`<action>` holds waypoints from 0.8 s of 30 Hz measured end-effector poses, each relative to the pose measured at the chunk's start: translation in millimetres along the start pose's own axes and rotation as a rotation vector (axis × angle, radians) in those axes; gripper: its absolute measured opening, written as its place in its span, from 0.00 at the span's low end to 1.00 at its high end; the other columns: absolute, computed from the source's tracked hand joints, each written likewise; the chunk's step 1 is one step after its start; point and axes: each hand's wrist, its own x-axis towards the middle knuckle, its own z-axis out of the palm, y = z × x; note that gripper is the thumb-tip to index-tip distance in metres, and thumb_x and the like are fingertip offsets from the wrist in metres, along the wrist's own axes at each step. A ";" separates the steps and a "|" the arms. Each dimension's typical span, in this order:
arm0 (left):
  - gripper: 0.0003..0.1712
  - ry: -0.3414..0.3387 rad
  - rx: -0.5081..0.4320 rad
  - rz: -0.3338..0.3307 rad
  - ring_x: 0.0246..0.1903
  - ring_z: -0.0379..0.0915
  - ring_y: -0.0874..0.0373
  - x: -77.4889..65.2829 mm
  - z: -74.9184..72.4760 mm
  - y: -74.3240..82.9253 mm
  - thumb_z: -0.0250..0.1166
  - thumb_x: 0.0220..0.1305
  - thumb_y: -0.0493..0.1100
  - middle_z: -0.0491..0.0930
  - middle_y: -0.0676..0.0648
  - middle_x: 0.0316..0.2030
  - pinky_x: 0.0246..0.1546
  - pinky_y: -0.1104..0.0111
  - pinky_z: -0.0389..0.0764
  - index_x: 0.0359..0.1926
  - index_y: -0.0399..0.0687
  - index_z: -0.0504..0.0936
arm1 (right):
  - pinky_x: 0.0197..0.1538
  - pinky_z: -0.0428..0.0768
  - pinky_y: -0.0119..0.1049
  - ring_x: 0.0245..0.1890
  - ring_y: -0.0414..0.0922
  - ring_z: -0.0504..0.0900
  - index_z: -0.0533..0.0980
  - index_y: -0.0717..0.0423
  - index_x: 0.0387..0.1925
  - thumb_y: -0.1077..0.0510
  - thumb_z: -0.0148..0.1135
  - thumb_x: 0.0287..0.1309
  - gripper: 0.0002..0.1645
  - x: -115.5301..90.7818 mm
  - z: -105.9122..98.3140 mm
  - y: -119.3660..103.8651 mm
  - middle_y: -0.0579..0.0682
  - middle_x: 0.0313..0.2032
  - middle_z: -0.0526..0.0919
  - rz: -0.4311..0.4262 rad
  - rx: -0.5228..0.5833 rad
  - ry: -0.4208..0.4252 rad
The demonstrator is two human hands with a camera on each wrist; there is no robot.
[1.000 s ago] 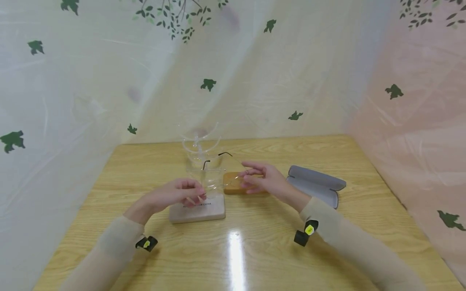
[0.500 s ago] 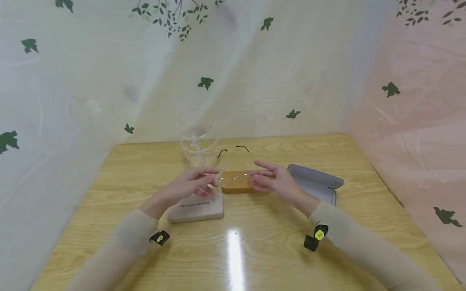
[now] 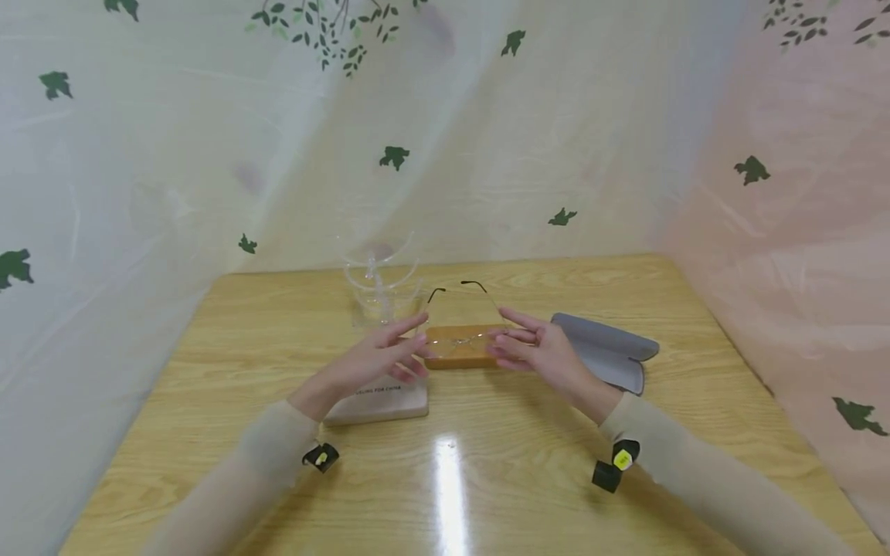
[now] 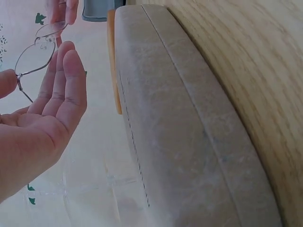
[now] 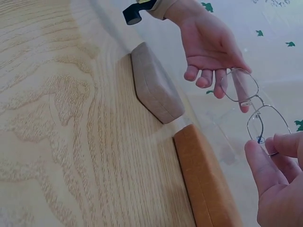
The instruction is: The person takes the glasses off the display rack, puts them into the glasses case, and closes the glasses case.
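Observation:
A pair of thin metal-rimmed eyeglasses [image 3: 462,340] hangs above the table between both hands, temples unfolded and black tips pointing away toward the back. My left hand [image 3: 375,359] pinches its left end; in the left wrist view, the thumb sits by the frame's hinge [image 4: 19,78] with the fingers on the other side. My right hand [image 3: 545,351] holds the right end, thumb and fingers at the rim in the right wrist view. Under the glasses, in the head view, lies an orange-brown glasses case [image 3: 455,361]. A beige case with printed lettering [image 3: 396,405] lies below the left hand.
Just right of the right hand, a grey glasses case [image 3: 612,340] lies open. Behind the left hand stands a clear plastic display stand [image 3: 378,289] with curved arms. The wooden table [image 3: 514,494] meets a patterned curtain [image 3: 459,154] at the back.
Both hands have moved right with the eyeglasses, the left one farther. The glasses have turned from a tilt to nearly level, now over the orange-brown case. The cases and stand stay put.

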 end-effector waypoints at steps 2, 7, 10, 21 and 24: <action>0.39 0.004 -0.002 -0.004 0.51 0.80 0.38 0.8 1.0 1.0 0.52 0.79 0.56 0.78 0.33 0.59 0.50 0.53 0.84 0.81 0.55 0.48 | 0.50 0.84 0.43 0.50 0.53 0.86 0.57 0.60 0.77 0.65 0.61 0.70 0.40 -0.2 -0.3 -0.2 0.69 0.60 0.77 -0.002 0.009 0.006; 0.39 0.020 -0.009 -0.011 0.52 0.79 0.36 2.1 2.5 2.6 0.52 0.79 0.58 0.80 0.39 0.57 0.49 0.55 0.85 0.81 0.58 0.48 | 0.50 0.85 0.42 0.48 0.51 0.87 0.56 0.61 0.77 0.65 0.61 0.70 0.40 -0.9 0.8 -1.3 0.71 0.62 0.74 -0.002 0.037 0.017; 0.40 0.020 -0.019 -0.002 0.53 0.78 0.33 2.6 2.5 2.1 0.53 0.78 0.59 0.81 0.39 0.57 0.49 0.54 0.85 0.82 0.60 0.47 | 0.50 0.84 0.42 0.49 0.52 0.87 0.56 0.61 0.77 0.65 0.61 0.70 0.40 -1.3 1.8 -2.1 0.70 0.62 0.75 0.000 0.056 0.030; 0.46 0.021 -0.018 0.045 0.52 0.75 0.28 4.4 2.8 2.5 0.58 0.77 0.52 0.77 0.31 0.59 0.49 0.51 0.84 0.82 0.59 0.39 | 0.51 0.84 0.44 0.50 0.55 0.86 0.58 0.59 0.77 0.63 0.63 0.69 0.40 -0.8 5.6 -1.2 0.64 0.59 0.80 -0.006 0.078 0.049; 0.46 0.027 -0.020 0.040 0.52 0.75 0.27 4.2 2.9 2.5 0.58 0.77 0.53 0.76 0.30 0.59 0.49 0.51 0.84 0.82 0.59 0.40 | 0.51 0.84 0.44 0.49 0.53 0.87 0.58 0.60 0.77 0.63 0.63 0.69 0.40 -0.5 6.9 -0.1 0.67 0.60 0.78 -0.012 0.081 0.048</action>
